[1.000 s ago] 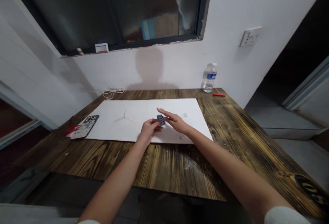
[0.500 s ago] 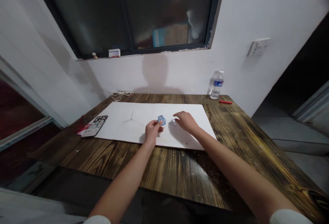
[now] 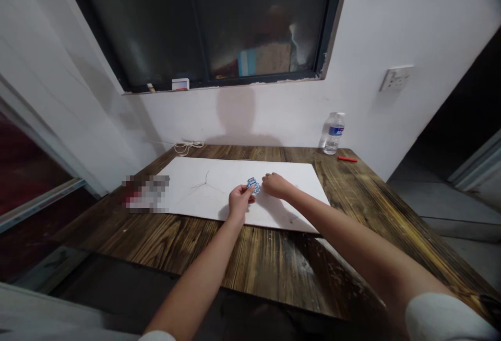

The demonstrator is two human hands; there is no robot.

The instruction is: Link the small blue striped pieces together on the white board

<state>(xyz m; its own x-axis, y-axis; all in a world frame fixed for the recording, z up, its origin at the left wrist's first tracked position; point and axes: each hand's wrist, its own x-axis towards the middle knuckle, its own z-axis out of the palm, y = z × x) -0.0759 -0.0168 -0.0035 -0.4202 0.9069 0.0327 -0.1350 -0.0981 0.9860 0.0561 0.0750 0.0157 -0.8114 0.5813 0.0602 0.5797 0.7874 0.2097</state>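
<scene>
My left hand [image 3: 238, 201] pinches a small bunch of flat blue-and-white cut-outs [image 3: 252, 184], which look like stickers, between thumb and fingers above the white board [image 3: 180, 195]. Just to the right is my right hand [image 3: 277, 185], its fingers curled together close to the cut-outs; whatever they pinch, if anything, is hidden. Thin dark branching lines [image 3: 205, 182] mark the board on the left, and a smaller mark [image 3: 291, 221] shows near its front edge on the right.
The board lies on a dark wooden table [image 3: 188, 236]. A water bottle [image 3: 334, 134] and a red pen-like stick [image 3: 347, 159] are at the back right. A coiled white cord [image 3: 188, 147] lies at the back left. A pixelated patch [image 3: 148, 193] covers something at the board's left end.
My right hand has moved left toward the cut-outs, and its fingers have gone from reaching out to curled. My left hand still holds the bunch. The view has shifted slightly.
</scene>
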